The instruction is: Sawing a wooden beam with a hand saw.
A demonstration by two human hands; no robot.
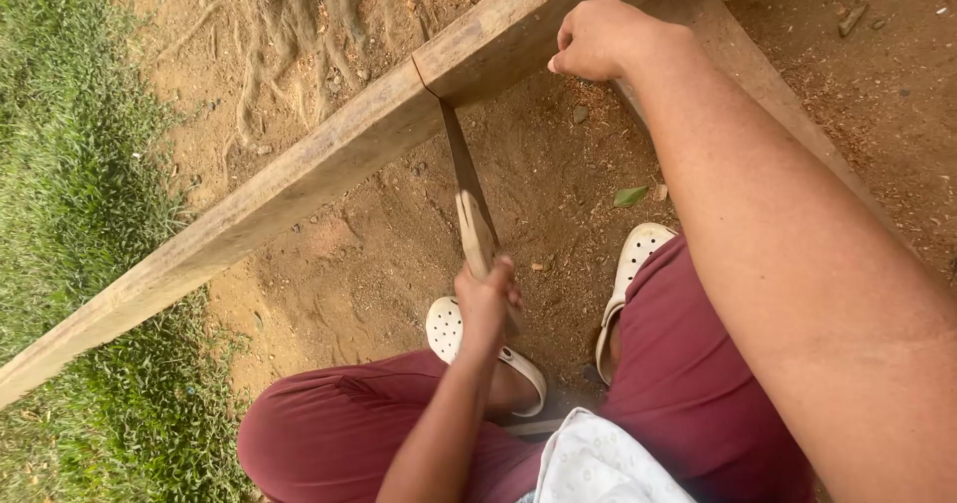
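the left hand [485,299] grips the wooden handle of a handsaw [469,204], whose blade rises beyond the fingers into a cut in a long wooden plank [329,154]. the right hand [598,39], fingers curled shut, presses on the plank just right of the cut. white clogs [444,329] rest on bare soil below.

Rough matt wood plank [329,154], dull metal saw blade [461,159]

A saw [467,189] with a wooden handle stands steeply, its blade sunk in a cut through the long wooden plank [299,169].
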